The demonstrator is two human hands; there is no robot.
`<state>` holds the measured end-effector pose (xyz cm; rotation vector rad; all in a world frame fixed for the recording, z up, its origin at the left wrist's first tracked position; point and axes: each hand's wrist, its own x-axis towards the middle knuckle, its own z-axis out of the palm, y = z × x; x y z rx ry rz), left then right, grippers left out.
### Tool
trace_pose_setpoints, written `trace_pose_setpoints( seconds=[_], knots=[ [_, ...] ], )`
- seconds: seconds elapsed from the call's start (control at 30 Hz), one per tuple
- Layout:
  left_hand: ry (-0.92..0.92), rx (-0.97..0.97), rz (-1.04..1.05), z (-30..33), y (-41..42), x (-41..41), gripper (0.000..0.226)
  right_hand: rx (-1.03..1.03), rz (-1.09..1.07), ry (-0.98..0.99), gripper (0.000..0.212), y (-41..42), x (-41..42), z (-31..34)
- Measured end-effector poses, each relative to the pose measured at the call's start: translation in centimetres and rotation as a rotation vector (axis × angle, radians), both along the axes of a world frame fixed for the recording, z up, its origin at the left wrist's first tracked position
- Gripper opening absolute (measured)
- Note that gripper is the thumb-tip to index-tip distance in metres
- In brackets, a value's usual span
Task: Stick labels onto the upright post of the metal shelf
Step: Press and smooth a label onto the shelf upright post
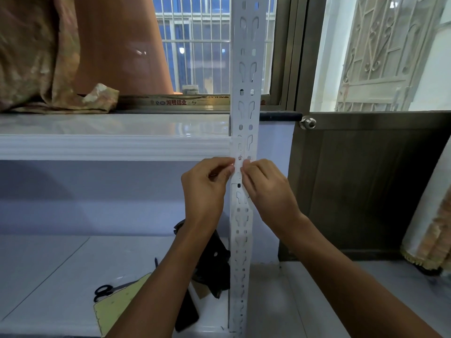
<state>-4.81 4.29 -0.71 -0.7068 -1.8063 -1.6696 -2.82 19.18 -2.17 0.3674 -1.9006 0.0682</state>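
Note:
A white perforated upright post (247,76) of the metal shelf runs top to bottom through the middle of the view. A small white label (239,160) with a red mark lies against the post's front face at mid height. My left hand (207,189) pinches the label's left edge between thumb and fingers. My right hand (266,186) presses its fingertips on the label's right side against the post. Most of the label is hidden under my fingers.
A white window ledge (109,140) runs left of the post, with draped patterned cloth (36,57) above it. On the floor below lie black scissors (103,291), a yellow sheet (117,311) and black items (214,264). A dark door (371,181) stands at right.

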Motion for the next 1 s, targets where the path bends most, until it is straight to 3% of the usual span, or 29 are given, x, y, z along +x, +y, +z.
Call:
trace_pose_setpoints(
  seconds=[0.17,0.33,0.6,0.73,0.87,1.0],
  knots=[
    [0.006,-0.092,-0.032,-0.8,-0.6,0.3,0.017,0.147,-0.056,0.003,0.01,1.3,-1.1,0.6],
    [0.019,-0.275,-0.076,-2.4,-0.9,0.4,0.014,0.142,-0.075,-0.061,0.006,0.9,-0.9,1.4],
    [-0.129,-0.162,-0.073,-1.6,-2.6,0.7,0.011,0.211,-0.091,-0.112,0.009,0.9,-0.6,2.4],
    [-0.162,-0.123,-0.077,-1.2,-3.0,1.2,0.007,0.006,-0.043,-0.238,0.004,-0.1,0.7,3.4],
    [-0.253,0.001,-0.142,-0.7,-3.4,2.2,0.007,-0.311,0.184,-0.34,0.01,-1.4,3.0,3.0],
    [-0.288,0.038,-0.176,-0.4,-4.1,3.0,0.011,-0.302,0.322,-0.426,0.016,-3.2,4.9,2.0]
  ],
)
